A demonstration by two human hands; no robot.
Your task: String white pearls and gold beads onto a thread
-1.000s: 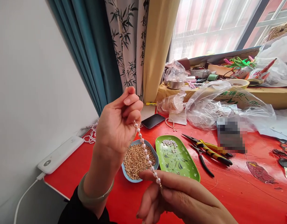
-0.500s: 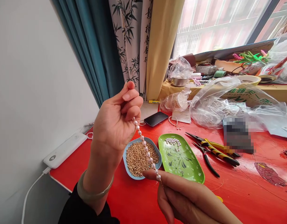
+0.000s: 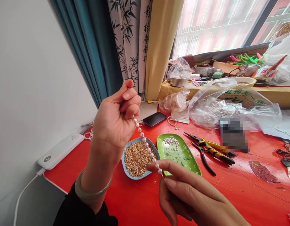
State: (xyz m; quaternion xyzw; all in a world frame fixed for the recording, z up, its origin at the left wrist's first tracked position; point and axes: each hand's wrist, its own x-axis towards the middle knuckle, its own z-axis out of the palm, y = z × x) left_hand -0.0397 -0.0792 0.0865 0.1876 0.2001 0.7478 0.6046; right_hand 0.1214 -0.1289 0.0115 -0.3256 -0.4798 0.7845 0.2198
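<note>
A strand of pearl beads (image 3: 148, 150) slants between my two hands, above the dishes. My left hand (image 3: 117, 116) is raised with its fingers curled; the upper end of the strand comes out under the curled fingers. Thumb and index fingertip of this hand are pinched together. At the lower end, my right hand (image 3: 184, 191) pinches the strand, its index finger lying along the last pearls. Behind the strand stands a blue dish (image 3: 124, 168) full of small gold beads (image 3: 136, 158). Beside it is a green tray (image 3: 192, 157) with loose pearls (image 3: 172, 142) at its far end.
Pliers (image 3: 213, 150) lie right of the tray on the red table (image 3: 130, 204). A black phone (image 3: 155, 119) and a pearl bracelet (image 3: 172, 123) are behind the dishes. A white power bank (image 3: 60, 152) sits at the left edge. Plastic bags (image 3: 210, 106) crowd the back right.
The view has shifted slightly, so the table things sit a little further left. My right thumb now presses at the strand's lower end, and the right index finger is more bent.
</note>
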